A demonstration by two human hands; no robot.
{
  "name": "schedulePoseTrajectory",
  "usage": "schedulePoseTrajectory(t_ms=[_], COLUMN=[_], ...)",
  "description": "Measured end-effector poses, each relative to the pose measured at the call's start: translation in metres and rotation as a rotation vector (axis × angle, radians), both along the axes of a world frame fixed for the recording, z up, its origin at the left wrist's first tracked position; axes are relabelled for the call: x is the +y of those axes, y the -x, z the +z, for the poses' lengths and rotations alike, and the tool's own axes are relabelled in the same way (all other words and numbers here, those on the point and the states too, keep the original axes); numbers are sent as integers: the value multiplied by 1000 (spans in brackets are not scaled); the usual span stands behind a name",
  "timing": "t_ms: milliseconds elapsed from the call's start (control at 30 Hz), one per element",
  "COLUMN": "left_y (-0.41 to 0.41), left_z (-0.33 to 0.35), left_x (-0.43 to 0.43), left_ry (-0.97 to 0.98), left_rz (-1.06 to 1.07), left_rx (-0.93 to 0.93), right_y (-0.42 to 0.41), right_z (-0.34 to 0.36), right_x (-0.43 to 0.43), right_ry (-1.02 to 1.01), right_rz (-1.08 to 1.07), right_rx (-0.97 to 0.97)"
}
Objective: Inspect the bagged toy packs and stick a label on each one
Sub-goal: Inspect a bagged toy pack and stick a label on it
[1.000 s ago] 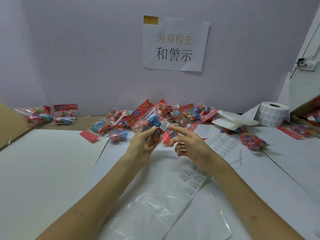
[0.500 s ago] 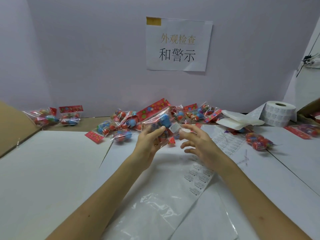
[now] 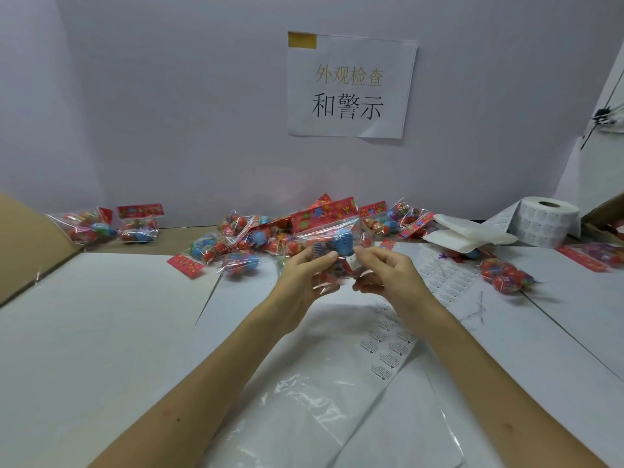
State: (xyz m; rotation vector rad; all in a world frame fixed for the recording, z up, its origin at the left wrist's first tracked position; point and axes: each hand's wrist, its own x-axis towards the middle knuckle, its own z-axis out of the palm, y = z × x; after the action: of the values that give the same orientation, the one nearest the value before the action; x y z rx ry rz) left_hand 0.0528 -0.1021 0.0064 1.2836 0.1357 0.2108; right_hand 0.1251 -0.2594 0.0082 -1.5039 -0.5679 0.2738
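Clear toy pack (image 3: 332, 244), red header uppermost, held upright; small white label (image 3: 353, 264) against its front.

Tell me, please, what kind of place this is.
Probably an inspection and labelling station in a small workshop: a heap of bagged toy packs lies by the wall, a roll of labels stands at the right, and a printed sign hangs above the white table.

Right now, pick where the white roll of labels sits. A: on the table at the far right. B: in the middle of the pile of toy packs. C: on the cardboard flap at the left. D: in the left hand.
A: the roll of labels stands on the table at the far right, apart from the left hand and right hand, which both grip one toy pack in the middle.
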Motion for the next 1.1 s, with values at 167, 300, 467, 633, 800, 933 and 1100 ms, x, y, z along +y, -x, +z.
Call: schedulePoseTrajectory(t_ms=[167,300,467,633,800,933,1100], left_y=[0,-1,0,-1,-2,-4,-6], left_z=[2,1,1,2,-3,-4,-6], left_x=[1,2,1,1,-4,-3,2], left_ry=[40,-9,-36,-20,-146,-167,-78], left_rz=[-6,9,12,22,66,97,86], left_rx=[22,15,29,24,6,-3,-26], right_y=[-4,-3,-2,-4,-3,-1,-5], right_z=[1,0,-2,-2,-5,-6,-6], right_x=[-2,0,-1,0,0,3,1], right_ry=[-22,21,32,-1,20,87,63], right_rz=[6,28,36,38,16,70,151], right_rx=[60,31,-56,-16,-71,-104,-104])
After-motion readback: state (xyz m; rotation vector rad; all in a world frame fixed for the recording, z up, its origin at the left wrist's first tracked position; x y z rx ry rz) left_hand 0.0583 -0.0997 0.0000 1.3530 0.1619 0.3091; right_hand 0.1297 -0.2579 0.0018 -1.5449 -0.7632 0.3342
